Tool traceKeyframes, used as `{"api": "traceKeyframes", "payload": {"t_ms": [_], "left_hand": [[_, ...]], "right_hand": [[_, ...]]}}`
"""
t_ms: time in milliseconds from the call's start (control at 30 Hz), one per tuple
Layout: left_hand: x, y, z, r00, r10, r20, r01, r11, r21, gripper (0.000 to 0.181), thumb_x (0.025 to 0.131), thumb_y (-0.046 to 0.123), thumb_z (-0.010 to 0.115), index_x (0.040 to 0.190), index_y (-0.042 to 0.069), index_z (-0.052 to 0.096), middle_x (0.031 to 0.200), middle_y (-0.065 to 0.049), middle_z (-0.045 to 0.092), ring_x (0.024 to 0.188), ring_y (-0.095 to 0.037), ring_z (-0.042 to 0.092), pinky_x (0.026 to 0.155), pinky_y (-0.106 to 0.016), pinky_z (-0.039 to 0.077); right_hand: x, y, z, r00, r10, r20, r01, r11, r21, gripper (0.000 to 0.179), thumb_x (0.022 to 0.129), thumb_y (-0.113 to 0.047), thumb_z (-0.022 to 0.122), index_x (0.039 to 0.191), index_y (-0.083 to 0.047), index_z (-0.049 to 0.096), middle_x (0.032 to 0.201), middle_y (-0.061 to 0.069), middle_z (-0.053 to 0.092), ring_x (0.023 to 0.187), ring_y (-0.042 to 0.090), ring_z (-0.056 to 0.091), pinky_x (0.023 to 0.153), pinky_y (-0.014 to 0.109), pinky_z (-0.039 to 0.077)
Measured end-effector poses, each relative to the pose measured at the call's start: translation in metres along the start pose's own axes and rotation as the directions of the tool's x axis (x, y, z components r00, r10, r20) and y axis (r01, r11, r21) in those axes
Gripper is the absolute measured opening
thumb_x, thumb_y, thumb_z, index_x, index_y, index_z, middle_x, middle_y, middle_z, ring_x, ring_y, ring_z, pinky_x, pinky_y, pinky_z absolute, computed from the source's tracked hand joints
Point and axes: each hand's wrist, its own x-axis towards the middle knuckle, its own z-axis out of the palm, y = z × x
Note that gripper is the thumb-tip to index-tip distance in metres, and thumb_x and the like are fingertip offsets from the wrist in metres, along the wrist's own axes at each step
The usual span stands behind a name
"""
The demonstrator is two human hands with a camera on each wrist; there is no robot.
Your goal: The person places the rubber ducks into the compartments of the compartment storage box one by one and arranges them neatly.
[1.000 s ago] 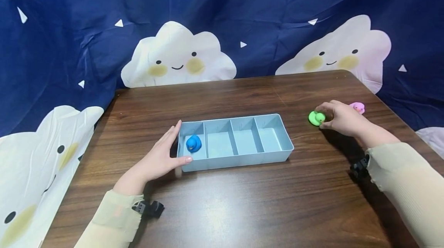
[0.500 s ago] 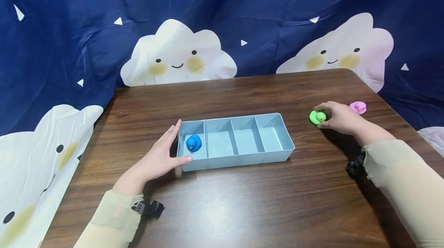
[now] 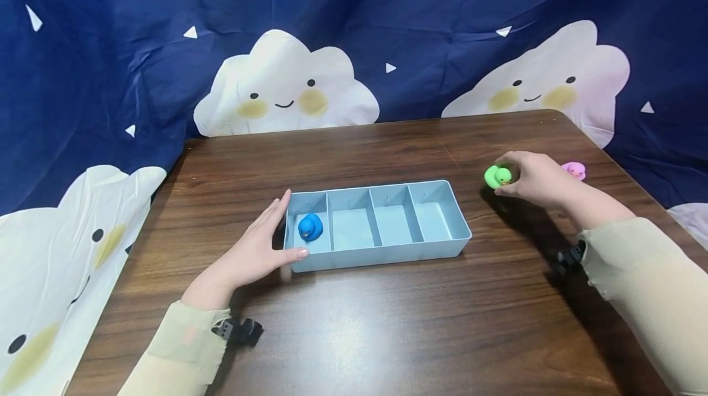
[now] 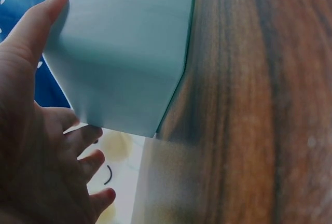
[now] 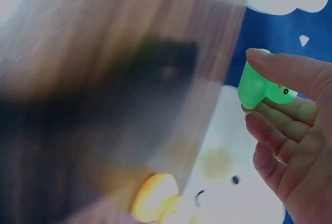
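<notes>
My right hand (image 3: 539, 179) pinches a green rubber duck (image 3: 495, 178) between thumb and fingertips, a little above the table at the right. In the right wrist view the green duck (image 5: 253, 85) sits between thumb and fingers. My left hand (image 3: 247, 259) rests at the left end of a light blue tray (image 3: 381, 255), its thumb on the near rim and its fingers straight toward the far corner. A blue rubber duck (image 3: 310, 227) stands in the tray's leftmost compartment. The left wrist view shows the tray's end wall (image 4: 119, 79) beside the thumb.
A pink rubber duck (image 3: 575, 170) stands behind my right hand, near the table's right edge. In the right wrist view a blurred yellow duck (image 5: 155, 197) lies low on the table. The wooden table (image 3: 354, 322) ends at a blue curtain (image 3: 415, 27) with clouds.
My right hand has lifted the green duck off the table and moved it slightly left and away. The left hand, the tray and the blue duck have stayed in place.
</notes>
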Motion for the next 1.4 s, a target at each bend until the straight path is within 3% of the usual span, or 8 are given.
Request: {"api": "traceKeyframes", "payload": {"t_ms": [267,567,1000,1233,1400], "left_hand": [[0.000,-0.001,-0.001,1.000,0.001,-0.004,-0.001,1.000,0.003,0.110,0.081,0.062,0.072,0.160,0.031,0.001,0.164,-0.007,0.012,0.149,-0.027,0.007,0.113,-0.061,0.016],[0.004,-0.001,-0.002,1.000,0.018,-0.001,-0.018,1.000,0.010,0.109,0.081,0.063,0.070,0.160,0.032,0.001,0.164,-0.006,0.011,0.150,-0.025,0.006,0.114,-0.059,0.015],[0.001,-0.005,-0.001,1.000,0.005,-0.007,-0.005,1.000,0.004,0.109,0.082,0.061,0.071,0.160,0.031,0.001,0.164,-0.006,0.012,0.150,-0.028,0.006,0.113,-0.061,0.015],[0.002,-0.004,-0.001,1.000,-0.011,-0.004,0.011,1.000,-0.002,0.109,0.082,0.059,0.072,0.159,0.033,0.001,0.164,-0.002,0.011,0.150,-0.025,0.006,0.113,-0.061,0.015],[0.002,-0.004,-0.002,1.000,0.003,-0.005,-0.003,1.000,0.002,0.109,0.081,0.061,0.072,0.160,0.032,0.002,0.164,-0.005,0.013,0.150,-0.026,0.006,0.113,-0.061,0.014]], "right_hand": [[0.006,-0.044,-0.015,0.996,-0.085,-0.024,0.085,0.996,-0.030,0.047,0.075,-0.013,0.085,0.114,-0.001,0.062,0.086,0.008,0.066,0.078,0.024,0.060,0.073,0.044,0.046],[0.009,-0.104,-0.027,0.982,-0.189,-0.008,0.189,0.982,-0.026,0.042,0.076,-0.014,0.085,0.110,-0.006,0.062,0.093,0.005,0.064,0.082,0.021,0.060,0.074,0.042,0.047],[0.026,-0.187,-0.001,0.926,-0.368,0.078,0.365,0.930,0.050,0.040,0.078,-0.015,0.084,0.111,-0.015,0.061,0.093,-0.001,0.061,0.084,0.021,0.059,0.074,0.035,0.048],[0.029,-0.213,0.013,0.923,-0.361,0.136,0.355,0.933,0.064,0.036,0.081,-0.017,0.083,0.107,-0.019,0.058,0.092,-0.003,0.061,0.082,0.020,0.057,0.072,0.034,0.048],[0.030,-0.221,0.021,0.917,-0.371,0.148,0.367,0.928,0.055,0.035,0.081,-0.019,0.083,0.106,-0.019,0.059,0.095,-0.003,0.062,0.087,0.020,0.060,0.073,0.034,0.049]]}}
